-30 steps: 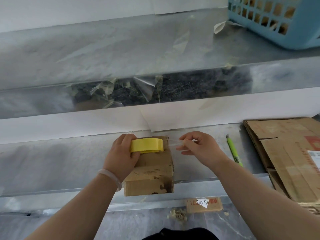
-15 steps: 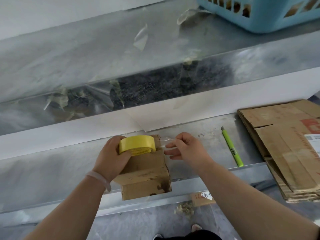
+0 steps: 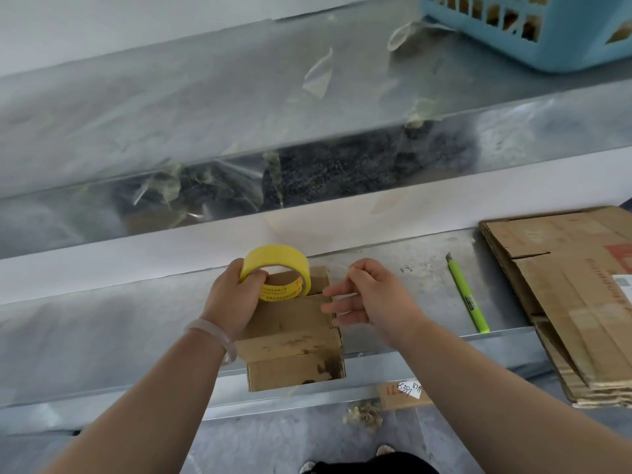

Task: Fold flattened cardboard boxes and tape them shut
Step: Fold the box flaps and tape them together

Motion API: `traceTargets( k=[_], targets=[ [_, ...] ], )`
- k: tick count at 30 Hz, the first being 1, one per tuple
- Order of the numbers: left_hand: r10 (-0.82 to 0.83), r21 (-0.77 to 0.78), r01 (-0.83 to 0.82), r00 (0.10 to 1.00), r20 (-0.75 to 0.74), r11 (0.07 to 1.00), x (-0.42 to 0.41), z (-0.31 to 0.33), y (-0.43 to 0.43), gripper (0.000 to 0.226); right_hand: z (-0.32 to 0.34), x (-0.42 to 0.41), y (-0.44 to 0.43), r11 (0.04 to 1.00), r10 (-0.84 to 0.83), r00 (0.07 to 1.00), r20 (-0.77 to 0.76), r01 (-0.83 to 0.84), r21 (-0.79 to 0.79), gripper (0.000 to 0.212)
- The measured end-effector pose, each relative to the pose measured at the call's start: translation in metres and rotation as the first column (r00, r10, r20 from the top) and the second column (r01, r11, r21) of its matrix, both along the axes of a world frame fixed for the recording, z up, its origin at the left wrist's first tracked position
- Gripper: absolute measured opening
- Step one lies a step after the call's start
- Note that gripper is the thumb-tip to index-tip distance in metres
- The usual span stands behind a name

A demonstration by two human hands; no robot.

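A small folded cardboard box [image 3: 294,340] sits on the metal bench [image 3: 102,323], its near end overhanging the front edge. My left hand [image 3: 232,302] grips a yellow tape roll [image 3: 277,270] tilted up over the box's far end, thumb inside the core. My right hand [image 3: 369,302] is just right of the roll, thumb and forefinger pinching the clear tape end [image 3: 337,268] pulled off it, the other fingers spread over the box's right edge.
A green utility knife [image 3: 466,295] lies on the bench right of the box. A stack of flattened cardboard boxes [image 3: 578,295] lies at the far right. A blue basket [image 3: 547,35] stands on the upper shelf. Tape scraps hang from the shelf edge. Cardboard scraps lie on the floor.
My left hand has tipped the tape roll up from lying flat on the box. My right hand stays beside the roll with the tape end.
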State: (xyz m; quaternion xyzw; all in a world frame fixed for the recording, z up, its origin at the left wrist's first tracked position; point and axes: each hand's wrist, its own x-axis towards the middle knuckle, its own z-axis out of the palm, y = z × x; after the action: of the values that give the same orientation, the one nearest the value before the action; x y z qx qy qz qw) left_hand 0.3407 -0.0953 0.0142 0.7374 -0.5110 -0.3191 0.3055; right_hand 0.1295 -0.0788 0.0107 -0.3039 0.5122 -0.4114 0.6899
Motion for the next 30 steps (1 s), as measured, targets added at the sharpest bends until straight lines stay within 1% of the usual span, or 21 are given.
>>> traceTargets(
  k=[2, 4, 8, 12, 15, 18, 20, 22, 25, 27, 30],
  targets=[
    [-0.007, 0.003, 0.007, 1.000, 0.003, 1.000, 0.001, 0.000, 0.001, 0.018, 0.002, 0.001, 0.000, 0.999, 0.036, 0.999, -0.006, -0.036, 0.010, 0.013],
    [-0.018, 0.013, 0.018, 1.000, 0.005, 1.000, 0.002, 0.001, 0.001, 0.017, 0.002, 0.000, -0.001, 0.997, 0.072, 0.996, -0.046, -0.072, 0.000, 0.015],
    [-0.020, 0.026, 0.020, 1.000, 0.007, 0.999, 0.004, 0.004, 0.003, 0.014, 0.000, 0.001, 0.000, 0.987, 0.131, 0.976, -0.175, -0.144, -0.069, 0.017],
    [-0.042, 0.016, 0.042, 0.999, -0.010, 0.999, 0.005, 0.006, 0.005, 0.014, 0.000, 0.003, 0.004, 0.974, 0.135, 0.956, -0.262, -0.177, -0.144, 0.018],
    [-0.032, 0.075, 0.037, 0.997, -0.068, 0.997, 0.007, 0.011, 0.002, 0.011, 0.001, 0.004, 0.006, 0.967, 0.131, 0.945, -0.300, -0.189, -0.173, 0.018],
    [-0.047, 0.142, 0.057, 0.996, -0.077, 0.988, 0.011, 0.018, -0.006, 0.014, 0.001, 0.007, 0.006, 0.958, 0.135, 0.932, -0.336, -0.210, -0.197, 0.018],
    [-0.070, 0.156, 0.082, 0.994, -0.081, 0.984, 0.013, 0.023, -0.010, 0.017, 0.000, 0.008, 0.006, 0.954, 0.134, 0.924, -0.357, -0.218, -0.208, 0.018],
    [-0.082, 0.154, 0.094, 0.993, -0.086, 0.984, 0.012, 0.025, -0.012, 0.019, 0.000, 0.009, 0.006, 0.946, 0.149, 0.901, -0.408, -0.250, -0.206, 0.019],
    [-0.035, 0.149, 0.054, 0.991, -0.129, 0.987, 0.012, 0.028, -0.012, 0.018, -0.002, 0.011, 0.006, 0.917, 0.194, 0.821, -0.537, -0.346, -0.199, 0.019],
    [-0.046, 0.136, 0.061, 0.993, -0.111, 0.989, 0.013, 0.028, -0.011, 0.018, -0.002, 0.012, 0.004, 0.900, 0.205, 0.777, -0.595, -0.388, -0.197, 0.019],
    [-0.057, 0.114, 0.063, 0.996, -0.062, 0.991, 0.016, 0.026, -0.005, 0.018, -0.001, 0.013, 0.003, 0.905, 0.206, 0.775, -0.598, -0.383, -0.185, 0.019]
  ],
)
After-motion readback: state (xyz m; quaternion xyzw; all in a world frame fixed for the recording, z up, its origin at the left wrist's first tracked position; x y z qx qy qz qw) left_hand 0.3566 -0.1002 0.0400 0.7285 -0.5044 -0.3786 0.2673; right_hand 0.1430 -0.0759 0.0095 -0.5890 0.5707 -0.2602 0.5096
